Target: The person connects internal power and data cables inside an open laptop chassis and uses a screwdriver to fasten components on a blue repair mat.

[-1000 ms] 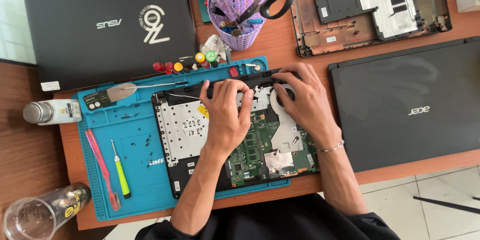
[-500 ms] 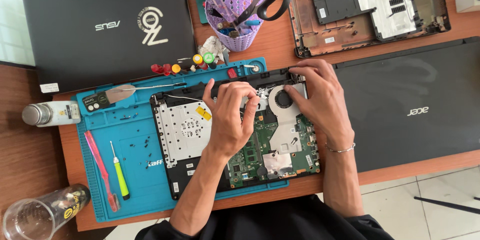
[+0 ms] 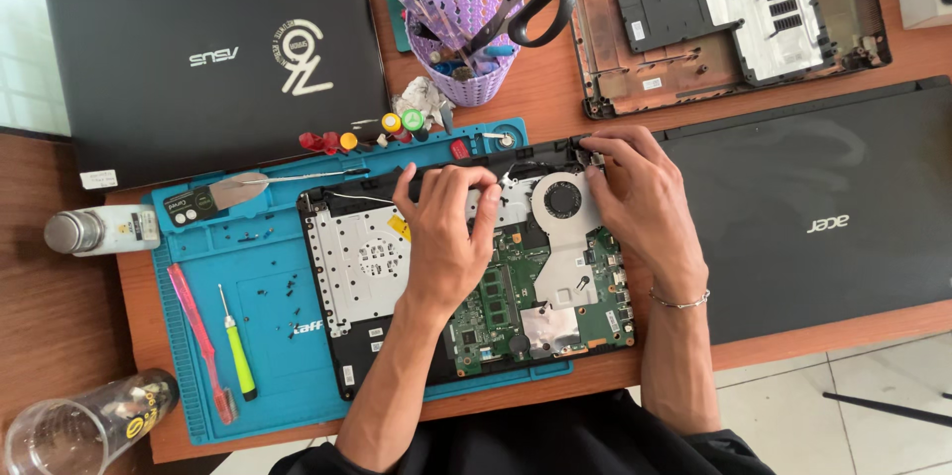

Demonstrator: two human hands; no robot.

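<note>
An opened laptop base (image 3: 367, 267) lies on a blue work mat (image 3: 258, 277), its green circuit board (image 3: 516, 296) and round fan (image 3: 563, 199) exposed. My left hand (image 3: 443, 237) rests palm down on the middle of the base, fingers curled over its far edge. My right hand (image 3: 635, 192) is at the base's far right corner, fingertips pinching something small and dark there. What the fingers grip is too small to make out.
A closed black laptop (image 3: 213, 54) sits far left, another (image 3: 823, 207) on the right, a stripped laptop shell (image 3: 734, 14) behind it. A purple tool basket with scissors (image 3: 466, 24), a green screwdriver (image 3: 238, 346), a red tool (image 3: 201, 336), loose screws, a white bottle (image 3: 99, 230) and a glass (image 3: 69, 430) surround the mat.
My right hand has slid right, from over the fan to the base's far right corner, uncovering the fan. My left hand has stayed on the middle of the base.
</note>
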